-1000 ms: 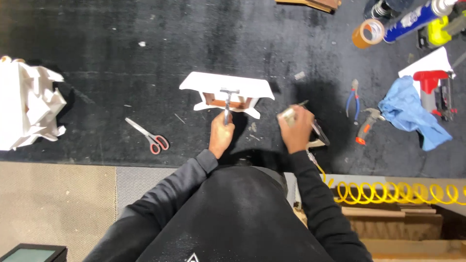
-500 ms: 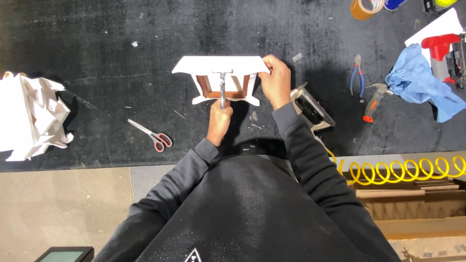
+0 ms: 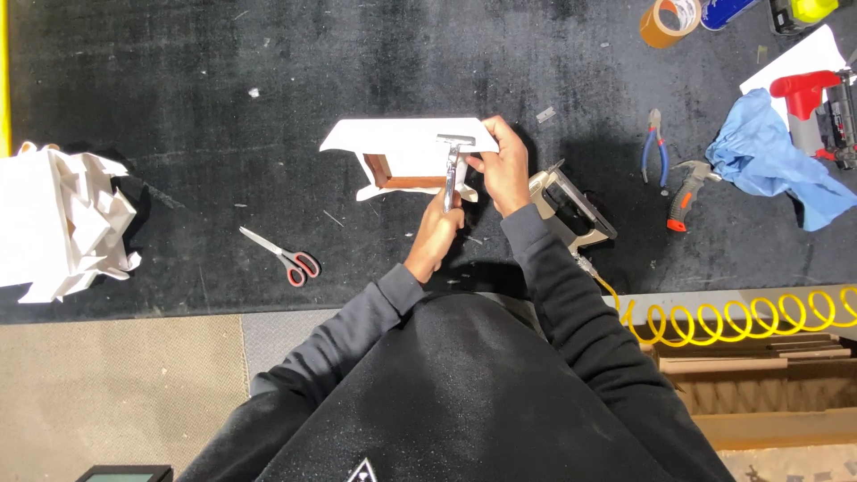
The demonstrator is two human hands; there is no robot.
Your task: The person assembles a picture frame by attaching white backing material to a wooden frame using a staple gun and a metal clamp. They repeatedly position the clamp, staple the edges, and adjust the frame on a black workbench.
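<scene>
A small white wooden piece with a brown inner frame (image 3: pixel 403 153) lies on the black mat. My left hand (image 3: pixel 439 234) grips the handle of a metal hammer (image 3: pixel 453 162), whose head rests on the piece's right part. My right hand (image 3: pixel 502 165) holds the right end of the white piece, fingers pinched next to the hammer head. Both arms wear dark sleeves.
A nail gun (image 3: pixel 569 210) with a coiled yellow hose (image 3: pixel 741 317) lies right of my hands. Red-handled scissors (image 3: pixel 284 257) lie to the left, crumpled white paper (image 3: pixel 58 223) far left. Pliers (image 3: pixel 654 147), a second hammer (image 3: pixel 683 192), a blue cloth (image 3: pixel 768 156) and tape roll (image 3: pixel 669 20) sit at right.
My right hand left the nail gun on the mat and moved to the white piece's right end. The left hand keeps the hammer on the piece.
</scene>
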